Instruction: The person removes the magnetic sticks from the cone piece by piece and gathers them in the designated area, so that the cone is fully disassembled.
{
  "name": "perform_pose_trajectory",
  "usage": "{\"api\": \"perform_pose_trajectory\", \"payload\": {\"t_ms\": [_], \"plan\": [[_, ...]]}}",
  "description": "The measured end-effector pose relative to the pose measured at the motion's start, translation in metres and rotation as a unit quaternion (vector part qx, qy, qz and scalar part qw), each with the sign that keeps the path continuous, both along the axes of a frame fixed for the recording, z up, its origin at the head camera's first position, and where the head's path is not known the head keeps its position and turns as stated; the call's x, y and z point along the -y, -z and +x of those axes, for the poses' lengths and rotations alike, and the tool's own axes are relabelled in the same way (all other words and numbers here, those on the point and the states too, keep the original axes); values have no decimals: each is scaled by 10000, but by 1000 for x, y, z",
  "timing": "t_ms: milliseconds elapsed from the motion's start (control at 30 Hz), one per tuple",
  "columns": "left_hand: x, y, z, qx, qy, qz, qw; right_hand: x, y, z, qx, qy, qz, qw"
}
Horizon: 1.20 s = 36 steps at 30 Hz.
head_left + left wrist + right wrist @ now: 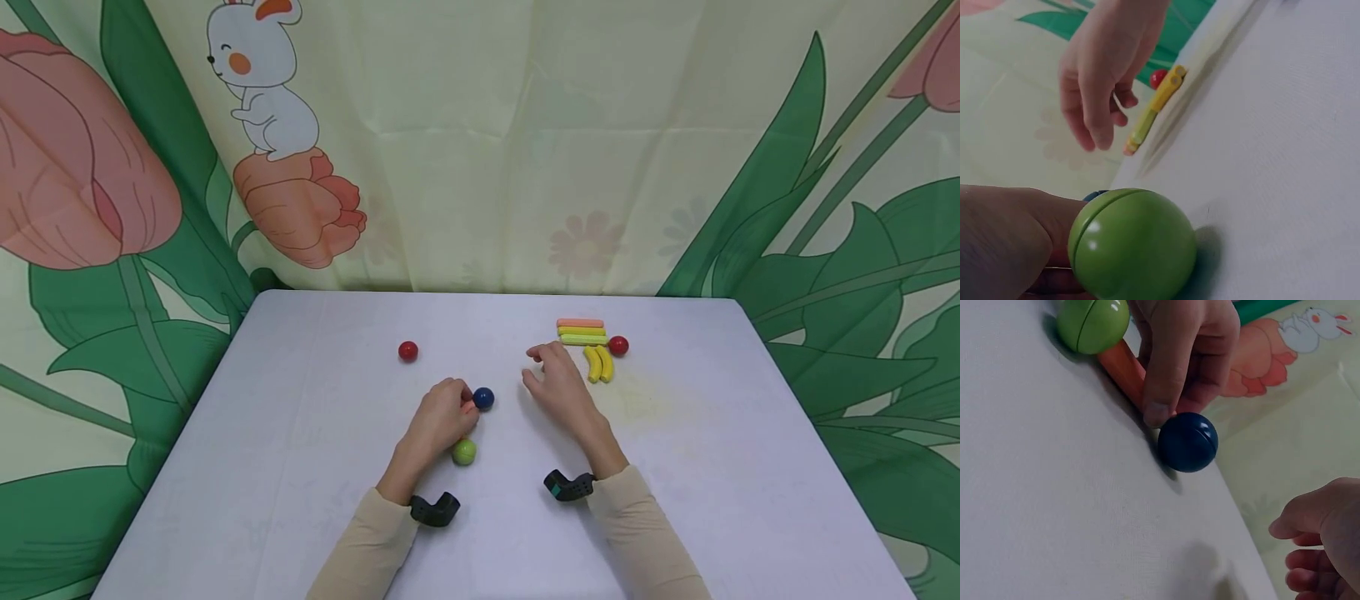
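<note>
My left hand (pixel 444 417) is low over the middle of the table, pinching an orange stick (pixel 1124 372) between thumb and fingers. One end of that stick lies by a green ball (pixel 464 452); the other is at a dark blue ball (pixel 483 398), right at the fingertips. In the left wrist view the green ball hides much of the grip. To the right, my right hand (pixel 562 387) hovers above the tabletop, fingers loosely bent and holding nothing. Nearest to it are two yellow toy bananas (pixel 606 364) and a row of coloured sticks (pixel 583 340).
A red ball (pixel 408 352) lies toward the back left of the white table (pixel 262 467). Another red ball (pixel 618 346) sits beside the sticks, just behind the bananas. Behind the table's far edge hangs a printed curtain (pixel 480 167). Black wrist cameras (pixel 435 509) are strapped to both wrists.
</note>
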<state>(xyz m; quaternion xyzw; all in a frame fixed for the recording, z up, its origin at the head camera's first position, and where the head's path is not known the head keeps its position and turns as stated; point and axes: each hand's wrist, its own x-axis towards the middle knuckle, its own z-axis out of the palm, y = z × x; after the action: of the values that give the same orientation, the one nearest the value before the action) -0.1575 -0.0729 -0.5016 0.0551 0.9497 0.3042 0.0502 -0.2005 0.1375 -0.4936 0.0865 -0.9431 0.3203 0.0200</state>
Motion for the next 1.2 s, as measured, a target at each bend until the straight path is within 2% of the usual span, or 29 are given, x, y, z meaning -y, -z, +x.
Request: {"api": "perform_pose_trajectory", "payload": {"t_ms": [267, 533, 700, 900, 1200], "plan": [[-2, 1, -2, -132, 86, -63, 9999, 10, 2, 4, 195, -786, 80, 9967], [-2, 2, -1, -331, 154, -48, 9993, 18, 1, 11, 424, -1549, 131, 9869], [-1, 4, -1, -470, 229, -16, 9986, 23, 2, 15, 528, -1856, 137, 9811], [0, 5, -1, -706, 302, -41, 9970, 28, 6, 18, 403, -2070, 220, 9773], [-1, 7, -1, -796, 319, -235, 9960, 34, 9, 20, 314, -1988, 319, 9790]]}}
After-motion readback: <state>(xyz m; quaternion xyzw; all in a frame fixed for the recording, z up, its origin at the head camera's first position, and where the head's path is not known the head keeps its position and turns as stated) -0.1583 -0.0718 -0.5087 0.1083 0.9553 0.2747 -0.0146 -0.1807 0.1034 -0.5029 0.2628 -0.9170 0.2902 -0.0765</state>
